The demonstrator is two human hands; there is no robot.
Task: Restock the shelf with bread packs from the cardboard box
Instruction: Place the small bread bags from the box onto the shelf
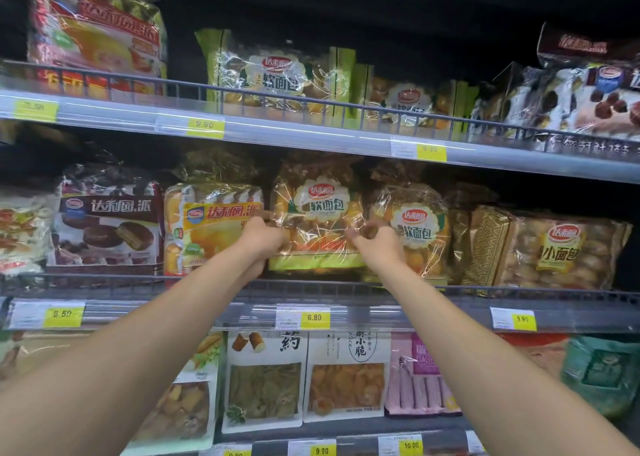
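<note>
Here the bread pack (317,220) sits upright on the middle shelf (346,293), its lower edge just behind the low wire rail. It is a clear, crinkled plastic bag showing golden-brown rolls, with a yellow-green band along the bottom and a scalloped white label carrying a red oval logo above the dark characters 软面包. The left hand (261,239) has its fingers curled closed around the pack's left edge, and the right hand (375,244) pinches the film at its right edge between thumb and fingers.

Just beside it to the right stands a second soft-bread pack (412,230) with the same label, and farther right a brown bag (557,251) marked 小面包. To the left are a yellow pie pack (211,227) and a brown pie pack (107,220) reading 达利园.派. Below the held pack, a yellow price tag (314,317) reads 6.80; the others on that rail read 8.50 and 9.90.
</note>
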